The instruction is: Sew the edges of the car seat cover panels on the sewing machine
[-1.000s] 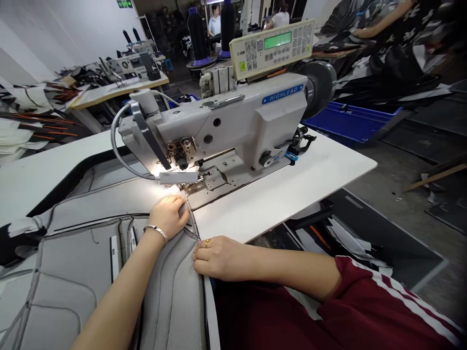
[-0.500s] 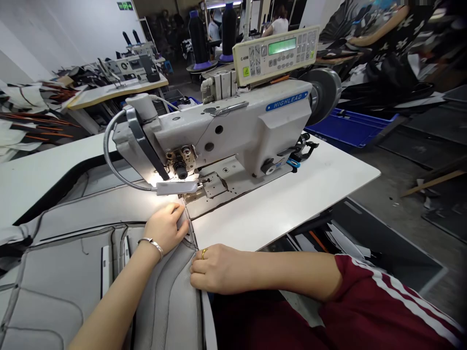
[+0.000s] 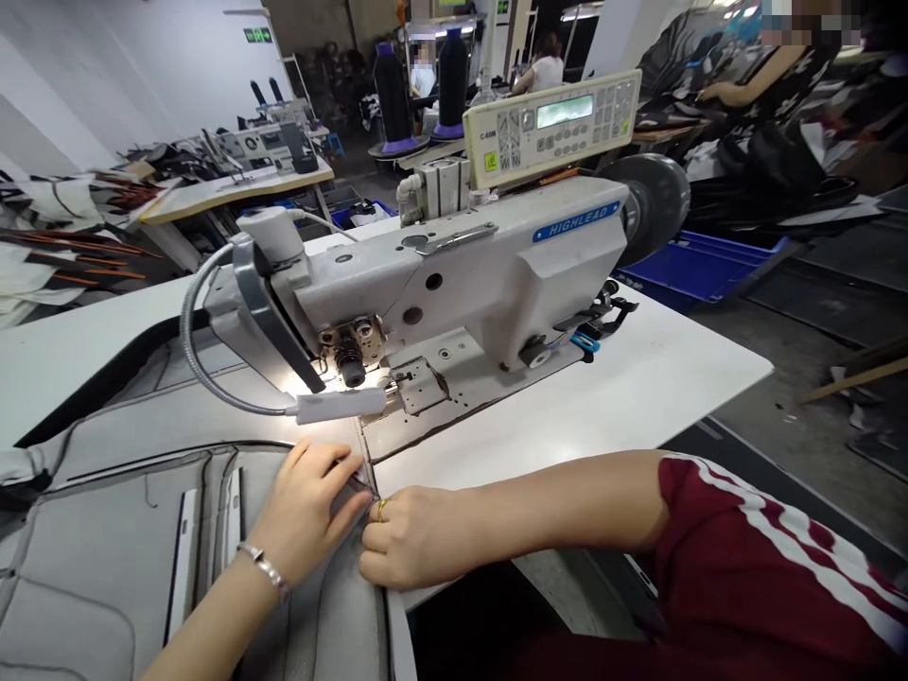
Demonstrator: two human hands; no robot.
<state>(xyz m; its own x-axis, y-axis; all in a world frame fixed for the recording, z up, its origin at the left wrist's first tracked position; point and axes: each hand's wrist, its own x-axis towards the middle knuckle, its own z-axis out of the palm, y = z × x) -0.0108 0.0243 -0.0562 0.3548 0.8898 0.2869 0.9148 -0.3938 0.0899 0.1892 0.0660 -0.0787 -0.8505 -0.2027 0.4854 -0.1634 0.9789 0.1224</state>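
Note:
A large grey padded fabric cover [image 3: 85, 534] with dark piping lies over the left of the table and runs under the head of the sewing machine [image 3: 461, 274]. My left hand [image 3: 312, 501] rests on it just in front of the needle area, its fingers apart and pressing the fabric beside the seam. Close to that thumb, my right hand [image 3: 418, 539] has its fingers curled round the cover's right edge. The machine's small lamp [image 3: 340, 405] hides the needle and presser foot.
The white tabletop [image 3: 567, 407] extends right of the machine. Thread cones [image 3: 392, 95] stand behind it, near a control panel [image 3: 557, 128]. A blue crate [image 3: 702, 265] is on the floor at right. Other people work in the background, one [image 3: 787, 71] at the upper right.
The two hands have come closer together, my right hand now almost touching the left thumb. My left hand has slid slightly back from the needle area. The view has shifted a little.

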